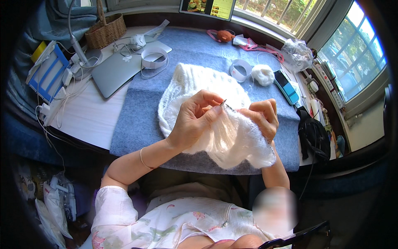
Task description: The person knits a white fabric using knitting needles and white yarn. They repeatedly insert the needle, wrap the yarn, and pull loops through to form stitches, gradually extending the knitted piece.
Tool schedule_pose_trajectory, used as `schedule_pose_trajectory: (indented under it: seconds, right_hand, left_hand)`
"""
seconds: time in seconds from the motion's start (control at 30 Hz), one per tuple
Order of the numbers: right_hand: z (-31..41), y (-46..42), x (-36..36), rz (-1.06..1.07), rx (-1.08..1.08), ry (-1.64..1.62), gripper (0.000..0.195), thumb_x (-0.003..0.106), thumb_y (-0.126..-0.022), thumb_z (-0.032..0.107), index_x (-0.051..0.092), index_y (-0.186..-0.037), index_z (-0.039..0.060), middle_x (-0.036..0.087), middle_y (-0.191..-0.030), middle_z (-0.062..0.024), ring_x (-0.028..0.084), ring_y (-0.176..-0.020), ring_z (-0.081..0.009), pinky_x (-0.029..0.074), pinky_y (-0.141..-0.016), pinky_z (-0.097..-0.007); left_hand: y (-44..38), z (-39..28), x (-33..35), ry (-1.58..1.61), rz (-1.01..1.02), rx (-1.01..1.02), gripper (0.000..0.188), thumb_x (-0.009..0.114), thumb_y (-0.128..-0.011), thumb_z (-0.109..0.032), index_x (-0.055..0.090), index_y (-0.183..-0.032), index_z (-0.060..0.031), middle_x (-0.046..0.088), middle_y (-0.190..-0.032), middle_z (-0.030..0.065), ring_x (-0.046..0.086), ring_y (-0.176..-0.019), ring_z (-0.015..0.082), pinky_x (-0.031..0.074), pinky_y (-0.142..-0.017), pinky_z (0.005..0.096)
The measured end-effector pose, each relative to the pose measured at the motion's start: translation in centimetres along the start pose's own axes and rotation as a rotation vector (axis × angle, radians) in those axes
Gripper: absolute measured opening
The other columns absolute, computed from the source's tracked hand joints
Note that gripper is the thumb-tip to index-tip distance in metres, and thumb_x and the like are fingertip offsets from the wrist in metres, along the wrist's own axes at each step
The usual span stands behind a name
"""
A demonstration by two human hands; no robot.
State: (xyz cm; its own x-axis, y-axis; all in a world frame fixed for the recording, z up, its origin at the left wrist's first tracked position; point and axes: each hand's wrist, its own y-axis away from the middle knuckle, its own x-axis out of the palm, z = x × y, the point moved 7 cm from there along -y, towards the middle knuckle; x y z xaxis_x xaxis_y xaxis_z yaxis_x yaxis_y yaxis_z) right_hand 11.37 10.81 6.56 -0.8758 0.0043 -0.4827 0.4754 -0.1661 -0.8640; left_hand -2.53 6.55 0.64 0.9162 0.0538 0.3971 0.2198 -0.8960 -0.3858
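Observation:
My left hand [196,119] pinches the top edge of a white fuzzy knitted piece [230,140], its thumb and fingers close to a dark needle tip [223,102]. My right hand [263,118] grips the same edge a little to the right, where more of the knitting needle shows among the stitches. From both hands the fabric hangs down over the front edge of the felt mat. More of the white knitting [205,76] lies bunched on the mat behind my hands. A ball of white yarn [263,75] rests beyond my right hand, a thin strand trailing near it.
The blue-grey felt mat [136,124] covers the table's middle. A closed laptop [118,68], cables and a wicker basket [107,29] stand left. White paper rings [154,58] sit on the mat. At right lie a phone [286,87], a plastic bag [297,56] and a black pouch [314,133].

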Motion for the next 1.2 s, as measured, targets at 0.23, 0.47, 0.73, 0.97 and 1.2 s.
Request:
schedule_pose_trajectory:
  seconds: [0.23,0.47,0.73,0.97,1.2]
  right_hand:
    - [-0.5,-0.1,0.5,-0.008,-0.017,-0.107,0.025,0.075,-0.058,0.022,0.063,-0.077,0.0102,0.054,-0.074,-0.0009,0.047,-0.07,-0.0168,0.036,-0.061,-0.0291]
    - [-0.7,0.5,-0.5,-0.041,-0.01,-0.089,0.026,0.077,-0.056,0.027,0.063,-0.072,0.0125,0.05,-0.062,0.0023,0.043,-0.062,-0.0134,0.031,-0.06,-0.0279]
    - [-0.3,0.2,-0.1,-0.016,-0.052,0.017,0.027,0.075,-0.059,0.032,0.064,-0.073,0.012,0.051,-0.064,0.0013,0.045,-0.064,-0.0144,0.032,-0.062,-0.0283]
    - [-0.9,-1.0,3.0,0.246,0.149,-0.403,0.049,0.07,-0.058,0.035,0.059,-0.094,0.0032,0.053,-0.089,-0.013,0.052,-0.083,-0.0275,0.04,-0.074,-0.0374]
    - [0.0,0.1,-0.8,-0.002,-0.057,0.062,0.039,0.07,-0.061,0.045,0.069,-0.08,0.0116,0.05,-0.072,-0.0012,0.044,-0.067,-0.0158,0.032,-0.061,-0.0297]
  left_hand:
    - [0.3,1.0,0.5,0.011,0.08,-0.109,0.016,0.059,-0.087,-0.009,0.063,-0.101,-0.002,0.064,-0.091,0.0046,0.06,-0.08,0.0079,0.05,-0.069,0.0197]
    - [0.1,0.2,0.1,0.029,0.012,-0.078,0.016,0.058,-0.088,-0.009,0.063,-0.102,-0.0032,0.065,-0.093,0.0047,0.06,-0.079,0.0066,0.051,-0.069,0.0201]
    - [0.0,0.3,-0.2,0.071,-0.009,-0.071,0.012,0.059,-0.087,-0.011,0.062,-0.096,-0.0027,0.064,-0.089,0.0035,0.059,-0.078,0.0063,0.05,-0.068,0.0197]
    - [0.4,1.5,0.7,0.008,0.085,-0.097,0.014,0.06,-0.087,-0.012,0.061,-0.097,-0.0018,0.062,-0.089,0.0044,0.058,-0.078,0.0071,0.048,-0.067,0.0192]
    - [0.3,0.6,0.6,-0.022,0.039,-0.098,0.013,0.059,-0.088,-0.011,0.06,-0.099,-0.0029,0.062,-0.091,0.0046,0.059,-0.079,0.0075,0.05,-0.071,0.0206]
